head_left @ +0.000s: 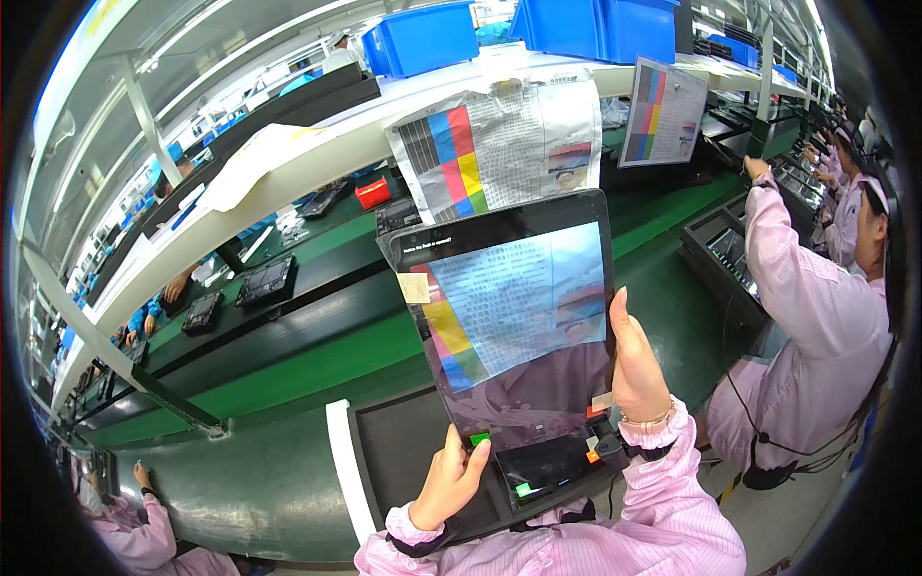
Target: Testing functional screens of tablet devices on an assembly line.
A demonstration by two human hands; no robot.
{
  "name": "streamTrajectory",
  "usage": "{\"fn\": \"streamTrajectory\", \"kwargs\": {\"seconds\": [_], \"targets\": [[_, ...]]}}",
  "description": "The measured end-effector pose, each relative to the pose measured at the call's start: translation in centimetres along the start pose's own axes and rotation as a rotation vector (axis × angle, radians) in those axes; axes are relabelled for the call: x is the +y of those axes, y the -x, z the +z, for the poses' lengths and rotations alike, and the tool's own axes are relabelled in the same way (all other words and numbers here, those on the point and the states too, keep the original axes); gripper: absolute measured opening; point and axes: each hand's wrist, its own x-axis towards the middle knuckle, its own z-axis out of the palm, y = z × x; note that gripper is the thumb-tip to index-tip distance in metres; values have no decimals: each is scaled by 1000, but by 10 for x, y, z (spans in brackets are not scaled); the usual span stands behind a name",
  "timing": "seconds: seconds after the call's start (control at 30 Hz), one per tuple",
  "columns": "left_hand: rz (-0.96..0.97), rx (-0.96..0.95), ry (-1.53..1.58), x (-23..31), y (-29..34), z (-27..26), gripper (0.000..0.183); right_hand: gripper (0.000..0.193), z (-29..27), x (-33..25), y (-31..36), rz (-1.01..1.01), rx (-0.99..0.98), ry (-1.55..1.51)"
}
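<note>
I hold a black tablet (509,307) upright in front of me with both hands. Its screen shows a camera picture of the printed colour test chart (499,144) hanging from the shelf above. My left hand (451,480) grips the tablet's lower edge, thumb beside a small green sticker. Along the right edge lies my right hand (636,360), fingers up the side. A pale paper label is stuck at the tablet's left edge. Below the tablet, a second dark tablet (547,466) lies on a black mat (403,451).
A green conveyor belt (317,355) carries dark tablets in trays (264,280). Blue bins (423,36) stand on the white shelf above. A second colour chart (661,113) hangs further right. A person in pink (816,317) works at my right; another sits at lower left (134,523).
</note>
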Motion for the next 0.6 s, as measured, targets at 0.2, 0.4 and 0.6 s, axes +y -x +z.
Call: {"fn": "streamTrajectory", "kwargs": {"seconds": [0.2,0.4,0.6], "targets": [[2,0,19,2,0,1,35,60,3,-2,2,-4,16,41],[6,-3,17,-2,1,0,34,61,1,1,2,11,-22,-4],[-23,-6,-9,3,-1,-1,34,61,2,0,1,6,-24,5]]}}
